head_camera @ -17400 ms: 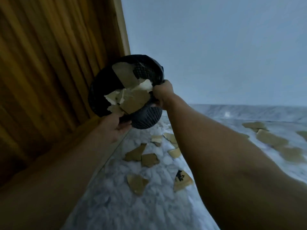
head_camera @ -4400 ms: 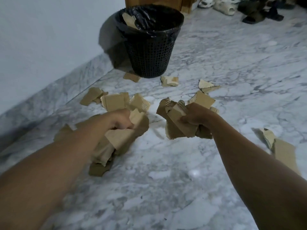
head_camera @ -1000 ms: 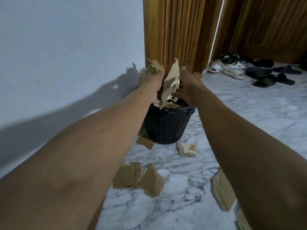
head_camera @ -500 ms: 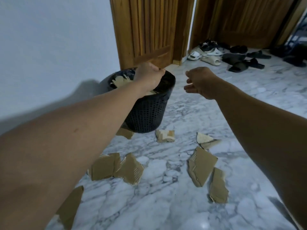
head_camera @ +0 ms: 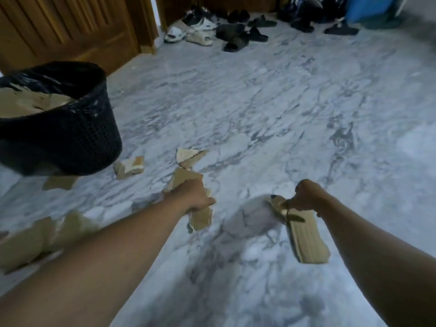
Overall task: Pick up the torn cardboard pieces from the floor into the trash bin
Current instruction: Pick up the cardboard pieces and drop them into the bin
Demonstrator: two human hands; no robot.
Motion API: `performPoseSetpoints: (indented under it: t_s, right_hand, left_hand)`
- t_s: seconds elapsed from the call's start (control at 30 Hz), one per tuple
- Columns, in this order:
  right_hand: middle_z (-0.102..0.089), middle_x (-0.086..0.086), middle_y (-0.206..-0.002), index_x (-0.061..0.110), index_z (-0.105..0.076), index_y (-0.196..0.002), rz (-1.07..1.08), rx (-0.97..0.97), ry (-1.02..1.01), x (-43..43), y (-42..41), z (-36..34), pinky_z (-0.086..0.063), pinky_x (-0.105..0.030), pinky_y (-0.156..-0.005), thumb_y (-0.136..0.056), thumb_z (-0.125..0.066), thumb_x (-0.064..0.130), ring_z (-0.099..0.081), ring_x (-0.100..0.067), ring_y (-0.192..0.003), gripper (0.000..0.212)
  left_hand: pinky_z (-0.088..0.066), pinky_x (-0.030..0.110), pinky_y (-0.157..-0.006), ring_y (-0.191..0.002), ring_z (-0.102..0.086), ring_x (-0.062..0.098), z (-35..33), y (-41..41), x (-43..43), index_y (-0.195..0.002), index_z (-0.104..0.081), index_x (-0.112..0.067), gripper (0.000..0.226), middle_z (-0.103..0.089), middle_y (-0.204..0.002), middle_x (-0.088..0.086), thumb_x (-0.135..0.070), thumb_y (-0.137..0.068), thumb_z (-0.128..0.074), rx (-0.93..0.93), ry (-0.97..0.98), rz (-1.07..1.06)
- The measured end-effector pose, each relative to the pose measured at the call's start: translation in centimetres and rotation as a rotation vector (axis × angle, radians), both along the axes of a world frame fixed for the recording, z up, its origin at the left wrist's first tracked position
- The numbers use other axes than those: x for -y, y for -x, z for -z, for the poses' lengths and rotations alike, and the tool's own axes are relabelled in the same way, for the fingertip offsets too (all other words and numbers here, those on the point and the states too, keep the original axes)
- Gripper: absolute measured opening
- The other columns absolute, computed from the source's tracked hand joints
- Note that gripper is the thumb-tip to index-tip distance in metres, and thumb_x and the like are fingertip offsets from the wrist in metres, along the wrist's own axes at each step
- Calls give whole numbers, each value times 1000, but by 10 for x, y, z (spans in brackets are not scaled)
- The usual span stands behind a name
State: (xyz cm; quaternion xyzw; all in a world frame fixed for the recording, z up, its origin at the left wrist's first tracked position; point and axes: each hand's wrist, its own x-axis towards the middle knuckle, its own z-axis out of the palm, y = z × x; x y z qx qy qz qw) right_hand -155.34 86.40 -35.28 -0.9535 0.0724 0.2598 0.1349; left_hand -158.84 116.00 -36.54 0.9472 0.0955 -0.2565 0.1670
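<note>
Near the left edge of the marble floor (head_camera: 283,102): black mesh trash bin (head_camera: 70,138) full of cardboard, loose scraps (head_camera: 129,165) beside it. Mid-floor: left grip (head_camera: 193,197) clenched on a torn cardboard piece (head_camera: 200,218). Further right: right grip (head_camera: 306,197) pinching a ribbed cardboard strip (head_camera: 306,241).

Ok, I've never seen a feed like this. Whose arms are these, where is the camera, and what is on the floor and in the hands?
There is no machine here. The two arms belong to a person, and the single camera sits on that person's head, looking forward and down. The left hand holds a torn cardboard piece. The right hand pinches a longer piece by its end. More torn pieces lie loose on the marble floor, including one and another just right of the black trash bin. The bin already has cardboard inside. Far back, sandals lie near a wooden door.
</note>
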Motion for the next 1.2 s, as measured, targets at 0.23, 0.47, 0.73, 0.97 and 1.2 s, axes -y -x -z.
performPoseSetpoints:
  t_s: [0.23,0.47,0.73,0.97,1.2]
  right_hand:
    - [-39,-24,-142,0,-22,-144,48,-177,130,24,45,18,-42,-43,-108,-86,-69,23,-42,-39,-133,78]
    - [-68,-9,-93,0,-69,-106,-142,-184,240,30,-3,-4,-50,-29,-70,-78,-72,16,-64,-24,-82,32]
    - [-56,-11,-132,9,-43,-141,-235,-52,59,-19,-10,7,-50,-33,-89,-83,-67,17,-59,-29,-114,63]
    - [-33,-10,-127,23,-40,-132,-305,-35,-33,-73,2,49,-50,-41,-80,-79,-75,17,-49,-30,-90,64]
    - [-62,-6,-104,11,-59,-100,-500,-25,15,-141,-23,41,-52,-44,-85,-72,-80,18,-59,-27,-94,36]
  left_hand:
    - [-46,43,-89,-110,-51,35,56,13,31,-127,-47,-10,60,-49,-122,15,-46,-84,-69,97,-85,-109]
    - [-44,36,-90,-124,-48,33,62,18,45,-154,-14,-20,71,-38,-149,14,-16,-98,-56,179,233,-148]
    - [-25,55,-109,-142,-12,38,52,-12,-4,-132,-51,-16,53,-12,-157,8,-52,-94,-53,113,-121,-304]
    - [-48,39,-84,-114,-53,33,63,-3,-26,-114,-58,-8,63,-55,-121,17,-48,-71,-80,180,76,-363]
    - [-52,36,-92,-111,-59,28,66,11,-50,-126,-54,-16,56,-59,-127,9,-31,-76,-77,158,197,-523]
